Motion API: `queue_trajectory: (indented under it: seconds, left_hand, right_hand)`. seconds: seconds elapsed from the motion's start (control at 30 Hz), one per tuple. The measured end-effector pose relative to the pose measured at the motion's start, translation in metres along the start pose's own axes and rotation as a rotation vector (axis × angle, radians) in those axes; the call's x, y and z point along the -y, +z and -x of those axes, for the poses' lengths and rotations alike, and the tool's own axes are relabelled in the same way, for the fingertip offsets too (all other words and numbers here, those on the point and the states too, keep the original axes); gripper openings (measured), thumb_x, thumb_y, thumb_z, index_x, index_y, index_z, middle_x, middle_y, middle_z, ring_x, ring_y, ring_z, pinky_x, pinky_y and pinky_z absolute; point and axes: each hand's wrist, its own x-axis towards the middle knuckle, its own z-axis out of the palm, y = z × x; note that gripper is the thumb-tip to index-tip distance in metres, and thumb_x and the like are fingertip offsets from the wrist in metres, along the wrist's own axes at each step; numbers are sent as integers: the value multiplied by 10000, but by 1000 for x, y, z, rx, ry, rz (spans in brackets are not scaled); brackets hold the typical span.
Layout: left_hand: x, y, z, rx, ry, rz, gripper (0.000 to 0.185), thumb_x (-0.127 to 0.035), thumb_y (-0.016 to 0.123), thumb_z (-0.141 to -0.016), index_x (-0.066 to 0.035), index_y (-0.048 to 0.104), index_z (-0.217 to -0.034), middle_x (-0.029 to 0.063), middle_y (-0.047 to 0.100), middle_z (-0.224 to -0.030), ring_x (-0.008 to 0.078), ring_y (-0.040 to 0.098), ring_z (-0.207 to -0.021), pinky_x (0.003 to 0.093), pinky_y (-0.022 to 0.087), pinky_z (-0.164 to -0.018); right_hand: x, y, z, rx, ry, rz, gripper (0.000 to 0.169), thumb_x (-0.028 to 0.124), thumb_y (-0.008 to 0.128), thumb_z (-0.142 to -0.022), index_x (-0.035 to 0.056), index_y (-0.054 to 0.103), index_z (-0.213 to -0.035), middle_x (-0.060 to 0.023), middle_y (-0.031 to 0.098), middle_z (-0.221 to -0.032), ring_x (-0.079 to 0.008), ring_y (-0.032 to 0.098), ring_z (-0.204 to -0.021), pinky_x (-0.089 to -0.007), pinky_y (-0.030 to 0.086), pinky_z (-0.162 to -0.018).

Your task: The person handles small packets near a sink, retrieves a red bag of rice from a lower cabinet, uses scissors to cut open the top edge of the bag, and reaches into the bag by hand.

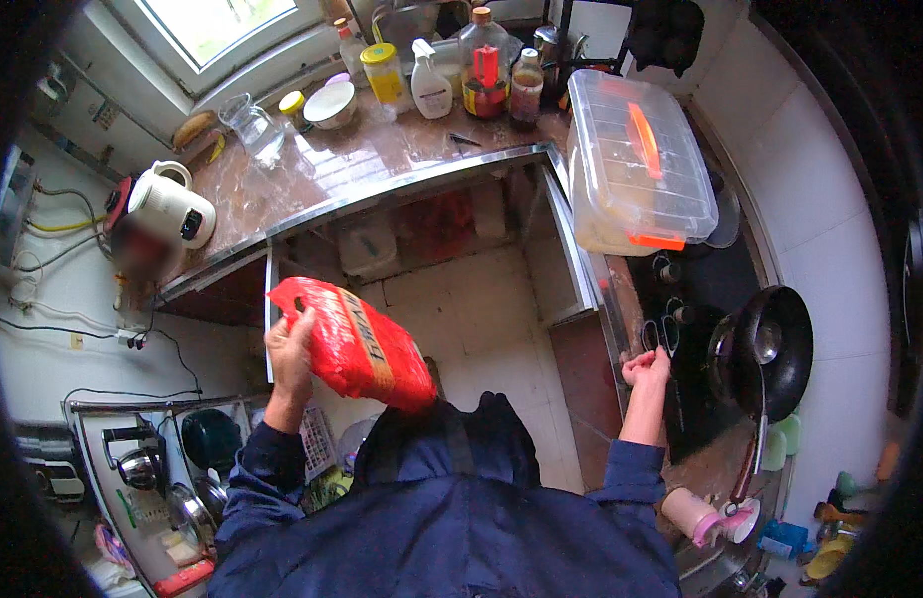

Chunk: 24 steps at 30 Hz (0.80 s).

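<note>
My left hand [289, 347] grips a shiny red plastic package [368, 344] near its corner with a cut-out hole. The package bears printed writing on a gold band and hangs tilted over the floor in front of me. On the right, my right hand [646, 366] is at the edge of the black cooktop [700, 411], its fingers curled on a pair of scissors [669, 335]. The scissors' finger loops stick out beyond the fingertips; the blades are mostly hidden.
A lidded clear plastic bin [618, 164] with orange latches stands at the right corner. A black wok [786, 359] with a ladle sits beyond my right hand. Several bottles, a glass pitcher [253, 127] and a white appliance jug [173, 202] line the counter [282, 190]. An under-counter cabinet is open ahead.
</note>
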Motion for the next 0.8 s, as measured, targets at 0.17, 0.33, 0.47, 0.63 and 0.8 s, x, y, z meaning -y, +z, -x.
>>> queue_trajectory:
  seconds: [0.17, 0.33, 0.47, 0.63, 0.8]
  left_hand:
    - [-48, -2, -53, -51, 157, 56, 121, -112, 570, -922, -26, 633, -864, -15, 633, -779, 37, 566, -655, 194, 455, -623]
    - [-77, 4, -94, 5, 285, -31, 135, -108, 549, -919, -31, 611, -828, -13, 612, -779, 39, 533, -660, 193, 420, -618]
    - [-83, 6, -121, 140, 281, -165, 144, -133, 551, -894, -15, 590, -822, -2, 601, -752, 59, 531, -642, 207, 412, -591]
    - [-62, 29, -153, 377, 113, -32, 146, -121, 543, -895, 3, 616, -872, 11, 619, -787, 69, 550, -671, 207, 421, -608]
    - [-34, 65, -150, 670, 185, -152, 97, -67, 576, -852, 3, 639, -825, -27, 573, -716, 52, 498, -657, 204, 388, -615]
  right_hand:
    - [1, 4, -4, -39, 61, 30, 455, 567, 550, -866, 200, 465, -611, 130, 515, -515, -39, 417, -433, -312, 319, -610]
    - [-2, 5, -1, 51, -38, -63, 536, 600, 508, -876, 208, 386, -532, 105, 381, -428, -69, 328, -366, -280, 263, -490]
    - [-15, -8, 21, 64, -165, -309, 521, 564, 538, -876, 208, 367, -536, 95, 354, -437, -84, 323, -386, -271, 234, -456]
    - [-78, -39, 66, 53, -319, -304, 325, 465, 663, -817, 188, 525, -716, 70, 476, -560, -62, 394, -448, -231, 250, -447]
    - [-151, -75, 106, -123, -546, -58, 211, 313, 637, -860, 107, 602, -827, 1, 625, -736, -84, 558, -597, -221, 398, -490]
